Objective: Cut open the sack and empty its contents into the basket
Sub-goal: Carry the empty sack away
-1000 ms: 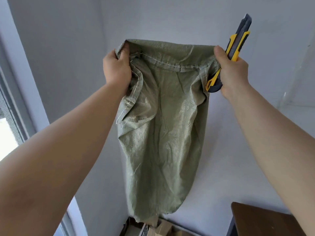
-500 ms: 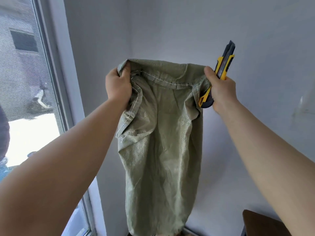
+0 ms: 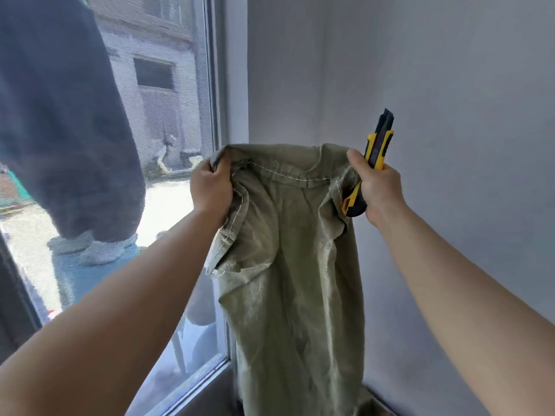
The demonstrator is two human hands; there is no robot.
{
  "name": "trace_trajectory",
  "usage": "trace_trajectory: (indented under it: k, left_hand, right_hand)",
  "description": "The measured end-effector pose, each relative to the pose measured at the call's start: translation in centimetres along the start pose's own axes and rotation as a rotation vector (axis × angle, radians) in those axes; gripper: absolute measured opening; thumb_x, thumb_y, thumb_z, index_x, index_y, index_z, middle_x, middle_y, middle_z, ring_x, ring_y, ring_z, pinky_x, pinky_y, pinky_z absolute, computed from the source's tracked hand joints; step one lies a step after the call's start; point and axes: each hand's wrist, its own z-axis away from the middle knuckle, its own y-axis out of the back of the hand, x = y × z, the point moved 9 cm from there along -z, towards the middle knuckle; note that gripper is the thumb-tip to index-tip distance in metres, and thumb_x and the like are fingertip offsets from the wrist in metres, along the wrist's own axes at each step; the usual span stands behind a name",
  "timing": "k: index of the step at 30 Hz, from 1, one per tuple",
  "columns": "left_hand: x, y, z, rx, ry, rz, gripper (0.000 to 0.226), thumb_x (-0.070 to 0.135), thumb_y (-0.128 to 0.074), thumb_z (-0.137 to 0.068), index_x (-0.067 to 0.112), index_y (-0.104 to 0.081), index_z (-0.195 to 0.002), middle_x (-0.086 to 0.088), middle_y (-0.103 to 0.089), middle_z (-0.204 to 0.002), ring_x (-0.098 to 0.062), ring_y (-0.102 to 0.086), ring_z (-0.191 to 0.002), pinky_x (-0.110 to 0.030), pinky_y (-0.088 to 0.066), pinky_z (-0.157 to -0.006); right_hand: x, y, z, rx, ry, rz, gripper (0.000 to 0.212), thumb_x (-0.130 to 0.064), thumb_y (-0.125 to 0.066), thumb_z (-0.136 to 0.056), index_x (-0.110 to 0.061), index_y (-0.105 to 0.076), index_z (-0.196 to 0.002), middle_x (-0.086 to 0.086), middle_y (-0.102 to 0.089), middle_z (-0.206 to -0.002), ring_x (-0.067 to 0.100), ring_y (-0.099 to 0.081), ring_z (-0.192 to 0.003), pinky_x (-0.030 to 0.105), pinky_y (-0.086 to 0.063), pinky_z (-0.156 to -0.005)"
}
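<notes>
A limp green woven sack (image 3: 294,265) hangs upside down in front of me, its stitched end on top and its lower end running out of the bottom of the view. My left hand (image 3: 211,190) grips the sack's upper left corner. My right hand (image 3: 380,187) pinches the upper right corner and also holds a yellow and black utility knife (image 3: 375,151), which points upward. The sack looks flat. The basket is out of view.
A large window (image 3: 120,175) fills the left side, with a white frame (image 3: 235,85) beside the sack. Dark clothing hangs outside the glass. A plain pale wall (image 3: 450,115) stands behind and to the right. The window sill (image 3: 192,394) runs low at the bottom.
My view has swung left and up, so the window fills the left and the basket and brown table below have dropped out. Both hands keep the same grip on the sack.
</notes>
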Motion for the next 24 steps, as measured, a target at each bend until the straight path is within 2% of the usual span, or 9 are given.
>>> trace_trajectory:
  k: [6,9,11,14,17,19,22,24]
  left_hand:
    - [-0.9,11.5,1.2,0.100,0.019,-0.079,0.047,0.053,-0.060,-0.086,0.012,-0.051,-0.064,-0.005,-0.047,-0.058,-0.014,-0.041,-0.044,-0.025,-0.035,-0.044]
    - [-0.5,17.1,2.4,0.161,0.001,-0.107,0.055,0.052,-0.061,-0.086,-0.003,-0.065,-0.084,-0.009,-0.053,-0.069,-0.014,-0.048,-0.055,-0.025,-0.040,-0.047]
    - [-0.4,20.8,3.2,0.201,-0.001,-0.133,0.057,0.051,-0.060,-0.086,-0.006,-0.065,-0.087,-0.008,-0.053,-0.071,-0.017,-0.048,-0.062,-0.026,-0.041,-0.052]
    - [-0.2,26.3,5.1,0.286,0.015,-0.188,0.046,0.051,-0.060,-0.087,0.007,-0.064,-0.075,-0.002,-0.054,-0.068,-0.013,-0.049,-0.061,-0.015,-0.041,-0.048]
    - [0.1,31.5,7.3,0.375,0.023,-0.234,0.053,0.051,-0.060,-0.086,-0.001,-0.062,-0.075,-0.005,-0.054,-0.070,-0.015,-0.050,-0.065,-0.025,-0.043,-0.057]
    - [0.5,34.7,8.9,0.435,0.036,-0.240,0.046,0.047,-0.061,-0.088,0.005,-0.058,-0.068,-0.005,-0.053,-0.068,-0.016,-0.050,-0.062,-0.027,-0.042,-0.058]
    - [1.5,38.9,11.7,0.546,0.043,-0.304,0.044,0.046,-0.060,-0.089,0.013,-0.051,-0.061,-0.001,-0.050,-0.062,-0.013,-0.047,-0.056,-0.019,-0.041,-0.053]
    - [2.3,41.6,13.7,0.636,0.044,-0.359,0.047,0.044,-0.059,-0.090,0.016,-0.044,-0.056,0.002,-0.044,-0.058,-0.011,-0.041,-0.051,-0.011,-0.034,-0.042]
  right_hand:
    - [2.0,-8.8,5.3,-0.176,-0.068,-0.040,0.044,-0.050,-0.078,-0.069,-0.015,-0.059,-0.088,0.006,-0.053,-0.083,0.021,-0.054,-0.077,0.034,-0.046,-0.072]
    - [2.8,-13.0,8.4,-0.263,-0.103,-0.062,0.042,-0.048,-0.078,-0.072,-0.014,-0.059,-0.089,0.008,-0.055,-0.085,0.022,-0.056,-0.077,0.037,-0.051,-0.077]
    - [3.1,-15.7,10.5,-0.316,-0.125,-0.071,0.044,-0.050,-0.079,-0.070,-0.015,-0.061,-0.090,0.008,-0.057,-0.085,0.022,-0.057,-0.078,0.041,-0.053,-0.082]
    - [3.5,-19.8,14.1,-0.410,-0.140,-0.104,0.050,-0.054,-0.081,-0.063,-0.016,-0.062,-0.089,0.008,-0.055,-0.082,0.022,-0.056,-0.076,0.048,-0.053,-0.085]
    - [4.0,-23.8,18.0,-0.518,-0.184,-0.148,0.039,-0.044,-0.081,-0.070,-0.015,-0.056,-0.075,0.004,-0.050,-0.067,0.021,-0.051,-0.069,0.041,-0.048,-0.070]
    - [4.3,-26.4,20.5,-0.596,-0.217,-0.183,0.035,-0.039,-0.081,-0.073,-0.017,-0.053,-0.071,0.001,-0.045,-0.063,0.021,-0.047,-0.068,0.036,-0.042,-0.067]
    - [4.6,-30.0,23.9,-0.704,-0.237,-0.190,0.037,-0.042,-0.081,-0.072,-0.015,-0.056,-0.073,0.005,-0.049,-0.070,0.022,-0.050,-0.071,0.037,-0.043,-0.069]
    - [4.7,-32.3,26.3,-0.776,-0.253,-0.198,0.038,-0.043,-0.080,-0.071,-0.013,-0.057,-0.076,0.009,-0.052,-0.078,0.024,-0.053,-0.073,0.041,-0.048,-0.070]
